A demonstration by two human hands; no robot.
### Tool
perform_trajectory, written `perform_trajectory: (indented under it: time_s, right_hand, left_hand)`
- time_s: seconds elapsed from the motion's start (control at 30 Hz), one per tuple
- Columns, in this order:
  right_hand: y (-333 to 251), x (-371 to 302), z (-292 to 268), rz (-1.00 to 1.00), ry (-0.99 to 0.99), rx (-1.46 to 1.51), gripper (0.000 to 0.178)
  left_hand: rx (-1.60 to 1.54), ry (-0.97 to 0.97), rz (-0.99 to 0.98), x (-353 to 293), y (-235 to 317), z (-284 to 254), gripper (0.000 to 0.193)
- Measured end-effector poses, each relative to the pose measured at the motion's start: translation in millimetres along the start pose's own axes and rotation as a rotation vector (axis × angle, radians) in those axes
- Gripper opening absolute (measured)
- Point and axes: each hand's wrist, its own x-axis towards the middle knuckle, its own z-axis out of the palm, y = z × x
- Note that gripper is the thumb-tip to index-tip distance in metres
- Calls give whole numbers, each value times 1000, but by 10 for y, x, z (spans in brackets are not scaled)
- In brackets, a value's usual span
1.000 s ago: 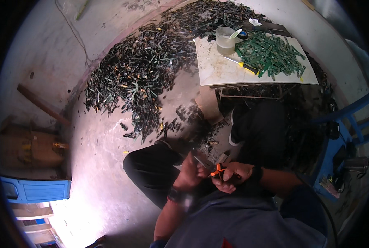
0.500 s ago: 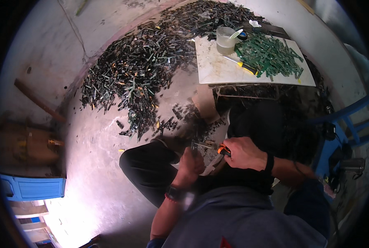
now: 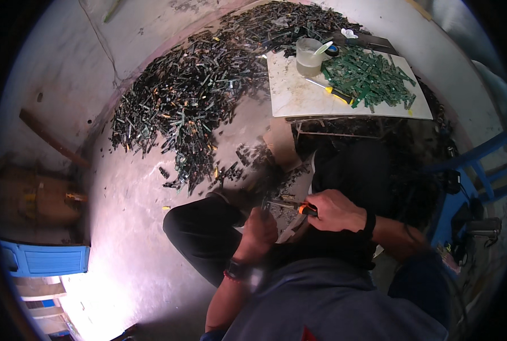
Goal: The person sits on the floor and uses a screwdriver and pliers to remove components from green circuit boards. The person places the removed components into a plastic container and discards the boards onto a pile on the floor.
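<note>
- Heap of black strips (image 3: 179,108) spread over the floor (image 3: 134,199), beyond and left of the person.
- Low table (image 3: 287,99) ahead: holds 1 clear cup (image 3: 308,63) of cloudy liquid, 1 yellow-and-black screwdriver (image 3: 339,95) and a pile of green strips (image 3: 370,79).
- Cardboard sheet (image 3: 282,145) by the table's near left corner; blue chair (image 3: 444,213) at far right.
- In the way, as I see it: 2 dark-trousered legs, left leg (image 3: 199,230) and right leg (image 3: 356,170), flanking the work.
- Left hand (image 3: 259,232): fingers closed round a dark piece (image 3: 265,202), which juts above the fist; exact grip blurred.
- Right hand (image 3: 336,211): fingers clamped on the orange-and-black handle of a tool (image 3: 307,209); its shaft points left to the piece. Contact: cannot tell.
- Table's front edge well beyond both hands; pale floor stretches left of the left leg.
</note>
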Motion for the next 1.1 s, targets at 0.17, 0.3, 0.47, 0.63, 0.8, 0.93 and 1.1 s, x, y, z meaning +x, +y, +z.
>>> perform_trajectory:
  time_s: [0.17, 0.3, 0.47, 0.63, 0.8, 0.93, 1.1]
  right_hand:
    - [-17, -10, -89, 46, -134, 75, 22]
    - [20, 31, 4, 71, -817, 712, 21]
    - [-55, -23, 273, 154, -808, 1234, 21]
    - [120, -65, 199, 165, -410, 1052, 18]
    - [29, -87, 131, 140, -406, 749, 20]
    - [-132, -63, 219, 211, -451, 897, 27]
    - [-251, -2, 157, 337, -610, 924, 27]
  left_hand:
    - [-10, -50, 20, 80, -104, -45, 51]
    - [18, -68, 50, 35, -129, -58, 53]
    - [-49, -114, -25, 34, 68, 68, 53]
    - [-167, -148, -41, 40, 104, 59, 53]
    - [-181, -141, -43, 81, 31, 24, 52]
    - [-168, -113, -27, 131, -18, -50, 52]
    - [-125, -5, 23, 111, -55, -33, 53]
